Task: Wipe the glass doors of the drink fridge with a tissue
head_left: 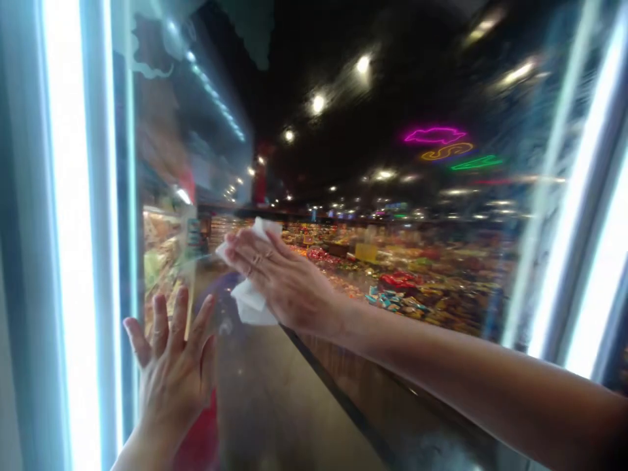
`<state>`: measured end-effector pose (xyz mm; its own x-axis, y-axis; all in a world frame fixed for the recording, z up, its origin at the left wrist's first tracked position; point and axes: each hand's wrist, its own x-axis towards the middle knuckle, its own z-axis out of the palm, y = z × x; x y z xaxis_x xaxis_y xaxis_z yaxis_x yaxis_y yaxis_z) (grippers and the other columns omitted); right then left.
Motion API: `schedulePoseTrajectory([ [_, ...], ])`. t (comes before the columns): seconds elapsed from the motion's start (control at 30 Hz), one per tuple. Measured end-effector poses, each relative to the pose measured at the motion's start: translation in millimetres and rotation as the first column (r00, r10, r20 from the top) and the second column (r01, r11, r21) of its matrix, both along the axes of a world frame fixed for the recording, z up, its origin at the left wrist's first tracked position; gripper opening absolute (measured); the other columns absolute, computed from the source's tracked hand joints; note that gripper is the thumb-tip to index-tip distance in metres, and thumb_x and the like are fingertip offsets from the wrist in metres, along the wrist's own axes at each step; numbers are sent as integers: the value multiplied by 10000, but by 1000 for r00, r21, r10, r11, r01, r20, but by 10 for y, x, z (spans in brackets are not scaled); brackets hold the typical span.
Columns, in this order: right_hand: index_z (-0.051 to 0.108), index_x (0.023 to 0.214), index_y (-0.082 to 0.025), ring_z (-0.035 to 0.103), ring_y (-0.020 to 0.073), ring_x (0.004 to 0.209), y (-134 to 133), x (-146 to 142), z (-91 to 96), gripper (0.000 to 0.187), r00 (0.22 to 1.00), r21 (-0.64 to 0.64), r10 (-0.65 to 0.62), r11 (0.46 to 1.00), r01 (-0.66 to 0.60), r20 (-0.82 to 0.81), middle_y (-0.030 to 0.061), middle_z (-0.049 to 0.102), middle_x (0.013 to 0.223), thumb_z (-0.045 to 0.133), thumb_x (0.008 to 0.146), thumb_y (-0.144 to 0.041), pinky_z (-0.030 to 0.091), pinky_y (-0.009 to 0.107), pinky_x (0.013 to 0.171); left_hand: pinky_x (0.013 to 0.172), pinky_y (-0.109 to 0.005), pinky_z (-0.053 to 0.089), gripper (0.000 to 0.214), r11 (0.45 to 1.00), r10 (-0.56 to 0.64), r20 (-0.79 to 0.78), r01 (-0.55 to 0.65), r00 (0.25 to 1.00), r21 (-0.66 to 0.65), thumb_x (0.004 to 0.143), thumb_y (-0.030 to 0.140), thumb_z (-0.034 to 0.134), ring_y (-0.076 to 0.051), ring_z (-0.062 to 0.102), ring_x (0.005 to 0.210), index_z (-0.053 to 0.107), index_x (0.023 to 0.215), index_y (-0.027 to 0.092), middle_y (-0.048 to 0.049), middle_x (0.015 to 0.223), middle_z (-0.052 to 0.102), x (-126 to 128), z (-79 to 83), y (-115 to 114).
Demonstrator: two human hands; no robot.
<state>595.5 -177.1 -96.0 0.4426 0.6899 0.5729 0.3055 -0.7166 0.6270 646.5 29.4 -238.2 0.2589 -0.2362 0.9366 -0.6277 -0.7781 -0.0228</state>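
My right hand (287, 281) presses a folded white tissue (255, 304) flat against an upright glass pane (314, 379). Its fingers lie over the tissue, whose edges stick out above and below them; rings show on the fingers. Lower left, my left hand (171, 373) rests on or very near the same glass, fingers spread and holding nothing. Whether its palm touches the pane I cannot tell.
Bright vertical light tubes (69, 235) run along the left side, with more light strips (569, 190) at the right. Beyond the glass lie a floor aisle (275, 418), blurred displays of colourful packaged goods (397, 297), ceiling lamps (363, 64) and neon shapes (434, 135).
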Motion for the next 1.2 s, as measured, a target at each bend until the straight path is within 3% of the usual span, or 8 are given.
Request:
schedulePoseTrajectory([
  [0.13,281,1603,-35,62,269,1610,-262,-210,222,597,978,209,-141,972,107,154,152,202,1705,376,1030,-173,67,493,1346,1252,-743,-21,775,998,-46,44,47,998,-29,983,216,497,-352,2,1605,95,1628,368,-45,1735,86,-78,287,-248],
  [0.27,262,1618,-88,37,198,1612,-810,-474,211,602,993,15,-92,996,91,79,83,255,1701,383,1040,-203,70,447,1347,1240,-762,-31,737,991,-127,80,129,989,-23,986,227,467,-379,62,1599,129,1624,380,-41,1731,125,-257,573,-650],
  [0.47,-100,1647,-223,-13,240,1608,-1862,-972,293,809,897,460,-316,875,151,308,66,22,1733,421,1029,-206,158,552,1323,1260,-731,-28,761,980,-200,160,201,967,7,972,205,480,-357,129,1589,123,1625,364,-65,1702,235,-607,857,-1494],
  [0.67,-99,1643,-224,18,223,1612,-2537,-1409,70,812,965,231,-226,954,191,133,37,101,1730,413,1016,-163,155,528,1330,1276,-689,-51,694,952,-305,135,302,943,44,1001,328,477,-313,143,1594,164,1619,370,-51,1687,282,-1060,930,-2427],
  [0.83,-165,1622,-320,-66,239,1598,-3498,-1890,227,754,835,636,-463,748,189,297,16,-32,1731,348,1072,-269,188,596,1300,1279,-679,-44,702,949,-316,118,312,942,50,1002,357,493,-317,163,1590,155,1617,388,-41,1703,239,-1378,969,-3103],
  [0.93,-132,1634,-277,-26,232,1601,-3805,-2102,141,803,929,376,-329,893,248,169,38,23,1732,398,1036,-199,186,566,1307,1285,-671,1,737,961,-277,146,271,950,59,998,273,494,-306,179,1585,115,1616,405,-49,1711,208,-1545,1048,-3457],
  [1.0,-110,1638,-276,10,220,1602,-3992,-2197,137,810,953,255,-286,933,253,101,37,61,1732,411,1026,-178,202,553,1307,1285,-671,12,753,968,-252,166,245,953,63,990,248,504,-310,179,1584,115,1617,400,-66,1717,173,-1628,1105,-3630],
  [1.2,-128,1628,-278,-80,276,1592,-4290,-2193,287,727,855,545,-394,822,164,337,44,-100,1716,338,1070,-252,222,671,1261,1283,-675,7,750,976,-215,180,205,960,70,978,263,537,-322,183,1583,162,1611,405,-72,1718,166,-1717,1175,-3794],
])
